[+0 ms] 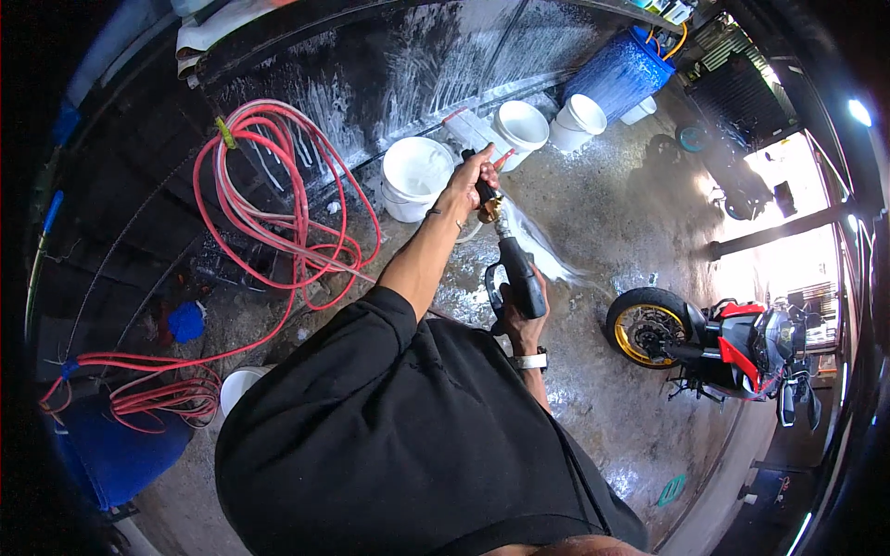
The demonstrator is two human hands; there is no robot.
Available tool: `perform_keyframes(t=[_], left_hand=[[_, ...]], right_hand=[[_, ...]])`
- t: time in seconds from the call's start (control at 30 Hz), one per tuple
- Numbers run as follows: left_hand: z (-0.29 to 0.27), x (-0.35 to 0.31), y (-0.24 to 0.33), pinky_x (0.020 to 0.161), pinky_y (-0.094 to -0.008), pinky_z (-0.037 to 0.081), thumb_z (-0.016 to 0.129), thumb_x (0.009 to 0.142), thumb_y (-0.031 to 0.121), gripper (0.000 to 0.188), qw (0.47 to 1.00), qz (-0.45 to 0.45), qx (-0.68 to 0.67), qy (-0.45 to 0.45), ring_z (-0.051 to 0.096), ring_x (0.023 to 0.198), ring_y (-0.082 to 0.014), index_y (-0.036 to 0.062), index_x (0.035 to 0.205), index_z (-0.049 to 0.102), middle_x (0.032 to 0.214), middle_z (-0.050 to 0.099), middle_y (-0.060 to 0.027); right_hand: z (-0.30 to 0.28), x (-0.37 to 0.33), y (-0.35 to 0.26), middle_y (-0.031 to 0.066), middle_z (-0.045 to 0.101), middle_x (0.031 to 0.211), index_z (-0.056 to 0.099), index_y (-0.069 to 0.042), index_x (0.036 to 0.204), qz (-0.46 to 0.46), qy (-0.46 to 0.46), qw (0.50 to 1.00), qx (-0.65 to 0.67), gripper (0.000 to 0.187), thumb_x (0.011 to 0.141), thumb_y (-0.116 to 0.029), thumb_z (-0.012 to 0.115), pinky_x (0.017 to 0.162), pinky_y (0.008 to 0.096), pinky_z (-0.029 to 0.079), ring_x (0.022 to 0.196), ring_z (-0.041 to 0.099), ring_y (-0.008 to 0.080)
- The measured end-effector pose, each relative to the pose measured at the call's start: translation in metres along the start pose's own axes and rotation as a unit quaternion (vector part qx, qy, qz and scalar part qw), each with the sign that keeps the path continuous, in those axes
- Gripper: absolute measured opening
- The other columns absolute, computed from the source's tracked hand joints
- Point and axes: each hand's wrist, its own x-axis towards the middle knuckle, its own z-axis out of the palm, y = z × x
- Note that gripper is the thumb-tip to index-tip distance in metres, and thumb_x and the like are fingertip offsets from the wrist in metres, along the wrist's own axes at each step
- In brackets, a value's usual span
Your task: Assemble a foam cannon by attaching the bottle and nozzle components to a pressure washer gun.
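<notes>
A spray gun with a black body (521, 269) and a brass fitting (490, 209) is held across in front of me. My left hand (475, 178) is closed around its black front end, near a white bucket (416, 176). My right hand (528, 320), below a wristwatch, is wrapped round the gun's rear by the trigger guard; its fingers are partly hidden. A thin clear tube (471, 233) hangs by the brass fitting. Beside the gun a white streak (547, 255) crosses the wet floor; I cannot tell whether it is spray or foam.
Red hose (295, 199) hangs coiled at the left and trails along the floor. More white buckets (522, 128) and a blue barrel (616, 79) stand by the foam-streaked dark wall (389, 65). A motorcycle (714, 338) with a yellow-rimmed wheel is parked at the right.
</notes>
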Motion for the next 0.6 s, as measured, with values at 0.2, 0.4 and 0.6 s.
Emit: perform_keyframes(t=[0.2, 0.4, 0.6], left_hand=[[-0.003, 0.000, 0.002, 0.045, -0.0239, 0.036, 0.071, 0.078, 0.026, 0.043, 0.999, 0.021, 0.018, -0.034, 0.037, 0.040, -0.0093, 0.0159, 0.054, 0.037, 0.046, 0.036, 0.0036], [-0.009, -0.001, 0.000, 0.044, -0.0220, 0.036, 0.067, 0.082, 0.027, 0.037, 0.994, 0.008, -0.092, -0.056, 0.036, 0.041, -0.0069, 0.0156, 0.060, 0.039, 0.048, 0.036, 0.0062], [-0.014, 0.008, -0.004, 0.041, -0.0307, 0.036, 0.060, 0.083, 0.025, 0.043, 0.997, 0.057, 0.057, 0.020, 0.035, 0.038, -0.0153, 0.0146, 0.050, 0.035, 0.045, 0.034, -0.0006]], right_hand=[[0.003, 0.005, 0.018, 0.0061, 0.061, 0.092, 0.050, -0.003, 0.119, 0.011, 0.012, 1.000, 0.014, 0.049, 0.076, -0.010, 0.071, 0.071, 0.0286, 0.048, 0.080, 0.058, 0.0144], [0.006, 0.006, 0.035, 0.0019, 0.058, 0.076, 0.053, -0.003, 0.114, 0.052, 0.019, 0.998, 0.018, 0.042, 0.077, -0.012, 0.071, 0.056, 0.0263, 0.046, 0.062, 0.055, 0.0104], [0.009, -0.005, 0.016, 0.0092, 0.063, 0.099, 0.051, -0.002, 0.121, -0.035, 0.028, 0.998, -0.038, 0.053, 0.073, -0.010, 0.073, 0.080, 0.0291, 0.047, 0.088, 0.059, 0.0153]])
